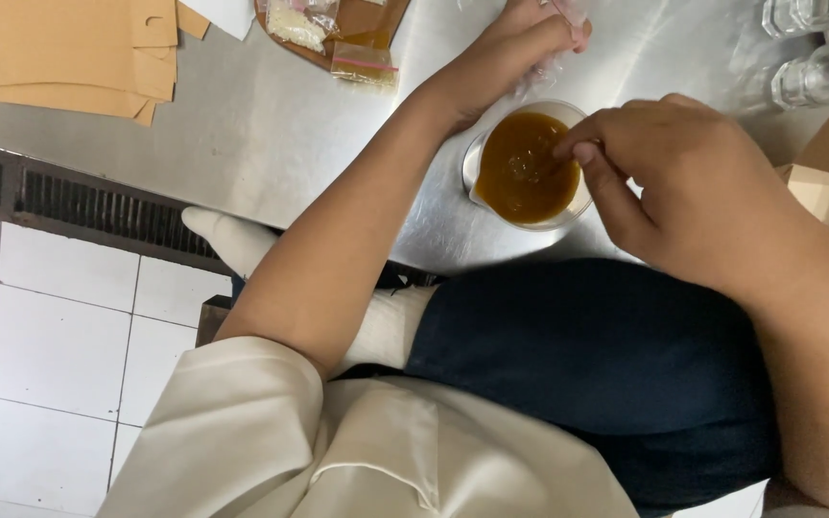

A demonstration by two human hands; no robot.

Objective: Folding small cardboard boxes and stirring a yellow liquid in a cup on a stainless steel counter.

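Under the right hand's fingers [587,153], the beaker [527,168].

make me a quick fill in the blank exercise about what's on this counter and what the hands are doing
1. The clear cup holds a thick ____ liquid.
2. The right hand is over the cup; the left hand touches clear ____ behind it.
3. The cup stands on a shiny ____ counter.
4. Flat sheets of tan ____ lie at the counter's far left corner.

Missing words: brown; plastic; metal; cardboard
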